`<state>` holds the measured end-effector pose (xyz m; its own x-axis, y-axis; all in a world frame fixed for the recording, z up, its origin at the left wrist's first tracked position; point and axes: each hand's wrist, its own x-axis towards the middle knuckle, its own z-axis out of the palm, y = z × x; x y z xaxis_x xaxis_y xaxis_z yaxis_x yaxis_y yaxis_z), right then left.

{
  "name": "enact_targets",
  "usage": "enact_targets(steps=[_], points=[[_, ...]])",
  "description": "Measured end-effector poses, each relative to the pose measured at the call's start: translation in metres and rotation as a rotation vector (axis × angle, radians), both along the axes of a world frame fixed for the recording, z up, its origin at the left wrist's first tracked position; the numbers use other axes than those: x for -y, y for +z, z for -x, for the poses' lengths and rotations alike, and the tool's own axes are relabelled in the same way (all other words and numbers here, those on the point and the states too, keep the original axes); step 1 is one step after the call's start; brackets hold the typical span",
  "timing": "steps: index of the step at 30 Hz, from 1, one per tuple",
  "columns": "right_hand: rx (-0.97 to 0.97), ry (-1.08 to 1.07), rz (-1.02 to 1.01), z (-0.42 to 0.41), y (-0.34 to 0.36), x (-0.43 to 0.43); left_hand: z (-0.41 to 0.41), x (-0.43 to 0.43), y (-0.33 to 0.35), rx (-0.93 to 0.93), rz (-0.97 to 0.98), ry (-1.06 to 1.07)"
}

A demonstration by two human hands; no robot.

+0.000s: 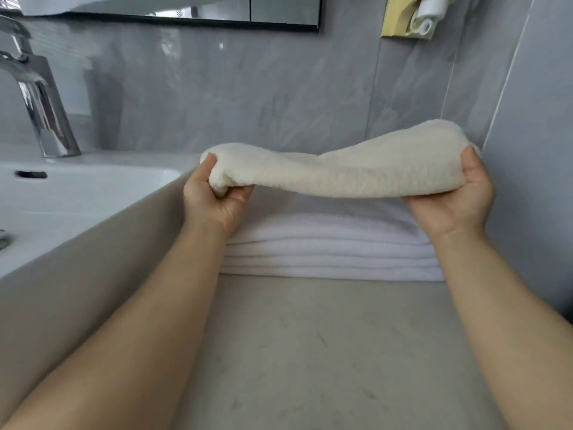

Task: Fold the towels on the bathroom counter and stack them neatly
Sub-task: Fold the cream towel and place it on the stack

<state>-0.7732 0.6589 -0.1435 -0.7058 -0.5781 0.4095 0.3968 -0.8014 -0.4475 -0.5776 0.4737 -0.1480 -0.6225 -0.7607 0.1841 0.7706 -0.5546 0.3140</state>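
A folded cream towel hangs in the air between my two hands, sagging a little in the middle. My left hand grips its left end and my right hand holds its right end from below. Directly under it lies a stack of folded white towels on the beige counter, against the grey tiled wall. The cream towel is a short way above the stack and does not touch it.
A white sink basin with a chrome faucet sits to the left. A mirror hangs above. A yellow holder with white items is fixed to the wall at the top right. A side wall closes off the right.
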Motion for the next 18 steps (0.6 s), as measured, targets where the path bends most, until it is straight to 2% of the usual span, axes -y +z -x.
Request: enact_targets(steps=[5,9,13,15,17,18], points=[[0.079,-0.035,-0.214,0.007,-0.042,0.011,0.004,0.005,-0.021,0.281,0.018,0.068],[0.127,-0.072,-0.312,0.015,-0.042,0.008,0.004,0.006,-0.017,0.431,-0.027,0.200],[0.192,-0.119,-0.478,0.018,-0.035,0.002,0.003,0.009,-0.009,0.707,-0.034,0.294],[0.209,-0.164,-0.570,0.021,-0.031,-0.002,0.002,0.008,-0.004,0.928,0.115,0.372],[0.181,-0.217,-0.653,0.024,-0.029,-0.004,-0.001,0.009,-0.003,1.227,0.310,0.566],[0.148,-0.247,-0.692,0.025,-0.029,-0.004,-0.003,0.008,-0.003,1.308,0.412,0.659]])
